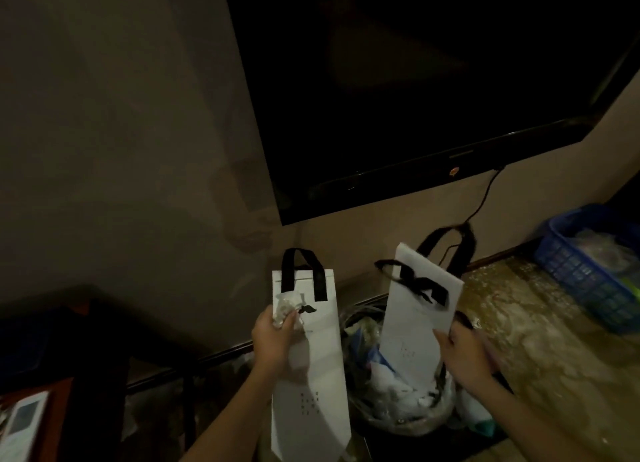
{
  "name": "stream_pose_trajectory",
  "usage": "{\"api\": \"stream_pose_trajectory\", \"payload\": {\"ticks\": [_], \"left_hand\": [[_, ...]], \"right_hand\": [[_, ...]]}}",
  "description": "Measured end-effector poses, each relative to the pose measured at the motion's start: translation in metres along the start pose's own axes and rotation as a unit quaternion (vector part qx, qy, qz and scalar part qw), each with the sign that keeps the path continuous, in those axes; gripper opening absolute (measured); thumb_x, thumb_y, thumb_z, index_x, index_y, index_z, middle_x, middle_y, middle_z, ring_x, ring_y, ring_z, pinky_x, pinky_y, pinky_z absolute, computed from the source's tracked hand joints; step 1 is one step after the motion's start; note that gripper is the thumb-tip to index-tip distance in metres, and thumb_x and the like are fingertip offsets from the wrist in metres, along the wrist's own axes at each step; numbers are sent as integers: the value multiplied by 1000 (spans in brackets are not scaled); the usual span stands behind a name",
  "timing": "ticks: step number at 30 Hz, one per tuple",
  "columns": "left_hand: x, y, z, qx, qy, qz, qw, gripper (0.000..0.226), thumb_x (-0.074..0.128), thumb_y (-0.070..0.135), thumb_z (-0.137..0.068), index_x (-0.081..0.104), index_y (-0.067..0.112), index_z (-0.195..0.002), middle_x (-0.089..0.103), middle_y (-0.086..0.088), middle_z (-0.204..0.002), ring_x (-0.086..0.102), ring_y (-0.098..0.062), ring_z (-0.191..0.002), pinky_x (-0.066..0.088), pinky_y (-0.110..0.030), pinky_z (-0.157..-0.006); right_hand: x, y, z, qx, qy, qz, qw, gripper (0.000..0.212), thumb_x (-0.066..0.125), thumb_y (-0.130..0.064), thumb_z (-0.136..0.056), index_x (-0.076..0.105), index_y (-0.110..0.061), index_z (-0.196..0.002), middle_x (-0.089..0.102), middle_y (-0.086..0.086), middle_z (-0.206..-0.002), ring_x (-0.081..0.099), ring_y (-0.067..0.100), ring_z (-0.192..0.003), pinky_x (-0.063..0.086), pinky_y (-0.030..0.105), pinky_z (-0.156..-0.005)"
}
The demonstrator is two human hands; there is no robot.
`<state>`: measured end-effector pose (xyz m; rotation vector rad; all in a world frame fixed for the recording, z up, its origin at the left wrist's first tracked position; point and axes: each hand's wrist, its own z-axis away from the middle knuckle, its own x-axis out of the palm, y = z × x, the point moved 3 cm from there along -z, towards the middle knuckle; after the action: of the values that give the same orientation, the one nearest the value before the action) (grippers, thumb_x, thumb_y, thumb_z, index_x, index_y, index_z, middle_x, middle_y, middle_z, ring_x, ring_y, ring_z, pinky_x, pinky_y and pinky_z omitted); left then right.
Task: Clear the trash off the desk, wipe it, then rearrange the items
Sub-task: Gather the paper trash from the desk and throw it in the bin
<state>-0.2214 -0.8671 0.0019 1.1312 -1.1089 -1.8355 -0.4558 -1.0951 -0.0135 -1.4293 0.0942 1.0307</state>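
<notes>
My left hand (pixel 273 340) grips a tall white paper bag (pixel 311 385) with black handles, and pinches a crumpled white paper wad (pixel 285 311) against its front. My right hand (pixel 467 357) holds a second white paper bag (pixel 419 319) with a black ribbon and black handles, tilted to the right. Both bags are held up above a bin lined with clear plastic (pixel 398 402) that is full of crumpled trash. The glossy brown desk (pixel 540 330) stretches to the right.
A black TV screen (pixel 433 80) hangs on the wall above, with a cable dropping behind the desk. A blue plastic basket (pixel 588 271) stands at the desk's far right. A white remote-like device (pixel 24 423) lies low on the left.
</notes>
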Motion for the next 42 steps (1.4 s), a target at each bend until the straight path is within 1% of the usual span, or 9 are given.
{"api": "stream_pose_trajectory", "payload": {"ticks": [6, 16, 20, 25, 30, 34, 36, 39, 42], "left_hand": [[4, -12, -3, -3, 9, -19, 1000, 6, 64, 17, -91, 61, 16, -96, 63, -3, -91, 59, -11, -83, 41, -19, -63], [12, -27, -8, -12, 8, -26, 1000, 7, 65, 16, -90, 62, 20, -95, 66, -3, -92, 62, -14, -86, 42, -19, -65], [15, -29, -2, -30, -3, -24, 999, 13, 64, 17, -90, 63, 14, -103, 65, -3, -94, 62, -11, -87, 42, -18, -65], [9, -25, 0, -28, -27, 4, 999, 18, 65, 20, -90, 64, 14, -107, 68, -4, -97, 64, -17, -93, 48, -26, -74], [5, -19, 8, -21, -48, 40, 998, 14, 65, 19, -90, 64, 19, -103, 68, -4, -97, 64, -18, -92, 49, -26, -72], [1, -20, 16, -37, -70, 69, 994, 13, 66, 20, -88, 65, 20, -101, 70, -3, -97, 66, -19, -92, 50, -27, -73], [-2, -20, 20, -46, -83, 67, 993, 12, 66, 21, -89, 64, 22, -100, 69, -1, -98, 65, -17, -94, 51, -27, -74], [-6, -18, 24, -60, -102, 62, 991, 12, 64, 23, -91, 64, 24, -103, 68, 0, -101, 63, -17, -98, 51, -35, -87], [-10, -16, 28, -58, -116, 75, 989, 14, 63, 23, -92, 64, 22, -105, 69, -2, -103, 64, -18, -99, 52, -33, -86]], "right_hand": [[24, 29, -6, 9, -5, 80, 997, 38, 50, -7, -96, 43, -17, -60, 41, -10, -54, 35, 4, -50, 23, 18, -48], [50, 53, -30, 48, -58, 101, 992, 21, 51, -4, -95, 55, -4, -75, 52, 9, -60, 49, 23, -56, 39, 32, -61], [63, 56, -27, 52, -114, 132, 983, 23, 48, -8, -97, 55, -5, -76, 63, 21, -81, 62, 35, -85, 37, 29, -68], [41, 47, -17, 60, -84, 56, 993, 33, 61, -19, -92, 52, -2, -118, 65, 17, -99, 62, 33, -90, 47, 36, -70], [9, 31, 13, 108, -31, 71, 991, 45, 75, -44, -76, 49, -10, -93, 56, 6, -74, 54, 19, -65, 41, 32, -56], [28, -21, 66, 101, -147, -3, 984, 34, 74, -37, -79, 52, -11, -75, 53, 4, -68, 53, 17, -66, 37, 28, -60], [51, -52, 74, 80, -191, -43, 977, 33, 72, -38, -81, 56, -14, -98, 57, 3, -91, 55, 14, -83, 42, 20, -67], [84, -87, 68, 118, -266, -83, 953, 69, 65, -46, -85, 35, -19, -141, 47, 5, -137, 49, 21, -121, 41, 33, -98], [98, -105, 60, 78, -330, -114, 934, 42, 60, -31, -92, 52, -17, -131, 60, -3, -124, 57, 12, -105, 46, 31, -85]]}}
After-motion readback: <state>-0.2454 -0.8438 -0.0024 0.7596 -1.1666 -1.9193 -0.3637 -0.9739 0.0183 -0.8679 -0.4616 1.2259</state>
